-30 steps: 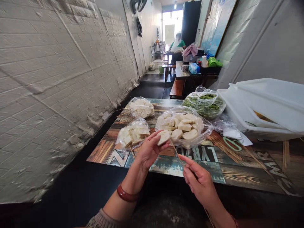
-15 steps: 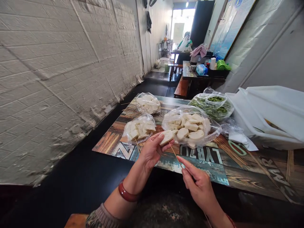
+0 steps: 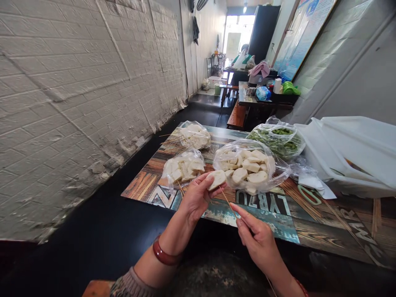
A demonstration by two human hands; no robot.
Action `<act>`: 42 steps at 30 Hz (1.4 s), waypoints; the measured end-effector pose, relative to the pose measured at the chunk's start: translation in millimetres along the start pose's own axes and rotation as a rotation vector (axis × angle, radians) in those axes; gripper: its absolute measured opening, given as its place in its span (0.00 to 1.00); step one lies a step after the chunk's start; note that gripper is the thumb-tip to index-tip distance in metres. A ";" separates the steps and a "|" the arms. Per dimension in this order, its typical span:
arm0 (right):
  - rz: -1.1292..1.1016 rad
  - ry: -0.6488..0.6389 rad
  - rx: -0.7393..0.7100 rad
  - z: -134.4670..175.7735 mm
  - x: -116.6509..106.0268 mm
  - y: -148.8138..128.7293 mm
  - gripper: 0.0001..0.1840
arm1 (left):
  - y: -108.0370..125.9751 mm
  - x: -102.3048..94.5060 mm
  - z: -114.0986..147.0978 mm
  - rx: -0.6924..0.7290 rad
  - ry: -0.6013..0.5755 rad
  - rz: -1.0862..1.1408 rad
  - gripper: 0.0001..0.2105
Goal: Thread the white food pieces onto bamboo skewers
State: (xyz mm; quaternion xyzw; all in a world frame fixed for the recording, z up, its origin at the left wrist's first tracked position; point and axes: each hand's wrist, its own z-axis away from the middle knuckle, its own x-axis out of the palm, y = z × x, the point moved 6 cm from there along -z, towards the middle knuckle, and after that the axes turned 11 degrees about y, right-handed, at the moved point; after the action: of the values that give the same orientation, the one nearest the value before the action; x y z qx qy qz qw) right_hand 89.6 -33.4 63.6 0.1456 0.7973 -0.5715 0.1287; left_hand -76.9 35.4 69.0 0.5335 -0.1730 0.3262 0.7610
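My left hand [image 3: 198, 197] is closed, holding a thick white food slice [image 3: 217, 180], oval and pale, between thumb and fingers. My right hand [image 3: 254, 235] pinches a thin bamboo skewer [image 3: 228, 201] that slants up to the lower edge of the slice. Whether its tip has entered the slice I cannot tell, as the left fingers partly cover that spot. Just beyond my hands lies an open clear plastic bag [image 3: 272, 163] of similar white slices [image 3: 251, 166]. Left of it, a second bag [image 3: 198, 156] holds skewered white slices [image 3: 182, 170].
Farther back sit another bag of white pieces [image 3: 195, 136] and a bag of green vegetables [image 3: 283, 142]. To the right are loose skewers [image 3: 301, 200], green-handled scissors [image 3: 309, 195] and white plastic tubs [image 3: 349, 144]. A brick-patterned wall [image 3: 77, 103] runs along the left.
The view has shifted slightly, and the slice in my left hand has tilted a little. Both hands keep their hold on the slice and the skewer.
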 end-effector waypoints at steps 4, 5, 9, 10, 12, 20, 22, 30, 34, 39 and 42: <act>-0.007 0.025 -0.015 -1.5 -1.5 -4.5 0.22 | 1.2 0.8 1.0 0.030 0.009 -0.020 0.18; -0.007 0.032 -0.017 -1.7 -1.8 -5.0 0.22 | 1.1 1.0 1.4 0.036 0.012 -0.027 0.19; -0.010 0.063 -0.018 -1.7 -3.1 -5.2 0.21 | 0.2 1.3 3.4 0.067 0.013 -0.056 0.21; -0.011 0.070 -0.016 -1.7 -3.3 -5.1 0.21 | 0.0 1.6 4.0 0.077 0.008 -0.066 0.21; -0.013 0.077 -0.014 -1.9 -3.4 -5.1 0.21 | -0.6 2.6 5.4 0.093 -0.006 -0.083 0.21; -0.045 0.092 -0.001 -6.0 -2.4 -3.8 0.21 | -3.2 7.8 14.2 0.113 -0.030 -0.133 0.19; -0.057 0.098 0.003 -6.0 -3.1 -2.3 0.20 | -2.4 8.7 16.5 0.098 -0.047 -0.135 0.19; -0.071 0.085 0.019 2.5 -5.4 7.3 0.20 | -5.7 8.5 15.8 -0.004 -0.078 -0.094 0.21; -0.057 0.083 0.041 5.9 -5.7 12.9 0.20 | -10.5 11.0 17.5 0.010 -0.095 -0.106 0.20; -0.025 0.116 0.021 5.7 -7.3 12.1 0.18 | -10.4 14.6 24.4 0.075 -0.097 -0.148 0.19; -0.013 0.129 -0.008 4.4 -7.9 7.0 0.18 | -9.6 17.1 29.0 0.102 -0.119 -0.172 0.19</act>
State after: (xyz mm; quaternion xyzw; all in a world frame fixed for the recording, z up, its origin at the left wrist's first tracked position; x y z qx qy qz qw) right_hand 99.7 -36.1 59.0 0.1767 0.8070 -0.5587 0.0740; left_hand -55.5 11.9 83.4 0.6030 -0.1546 0.2359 0.7462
